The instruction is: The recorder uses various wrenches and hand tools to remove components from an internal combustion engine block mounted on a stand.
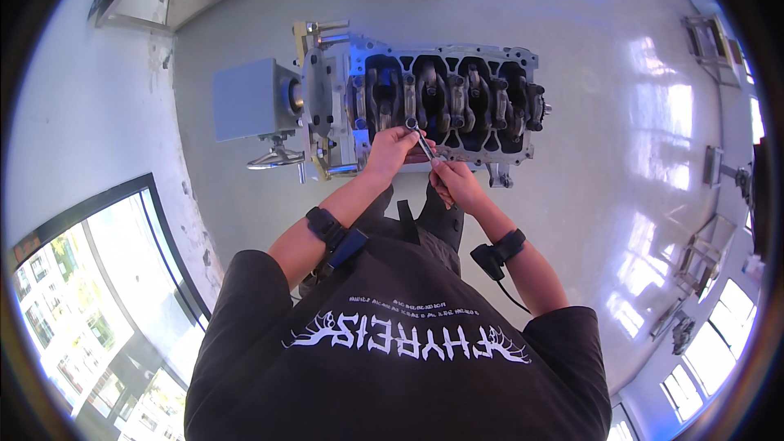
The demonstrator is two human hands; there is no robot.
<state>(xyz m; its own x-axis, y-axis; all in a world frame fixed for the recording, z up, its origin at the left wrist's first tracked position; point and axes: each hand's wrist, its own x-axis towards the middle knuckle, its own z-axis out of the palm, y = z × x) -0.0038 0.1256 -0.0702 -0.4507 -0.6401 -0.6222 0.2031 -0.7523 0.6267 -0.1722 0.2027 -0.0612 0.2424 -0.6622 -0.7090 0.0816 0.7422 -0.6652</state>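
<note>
Black shirt and open engine block, with a wrench held over the block's near edge.
Bold white lettering, seen upside down, is printed across the shirt, nearer than the block. Dark crankshaft parts are contained in the block's bays. At its near edge, the wrench's handle is enclosed by the right hand's curled fingers; near its head, it is pinched by the left hand's fingertips.
</note>
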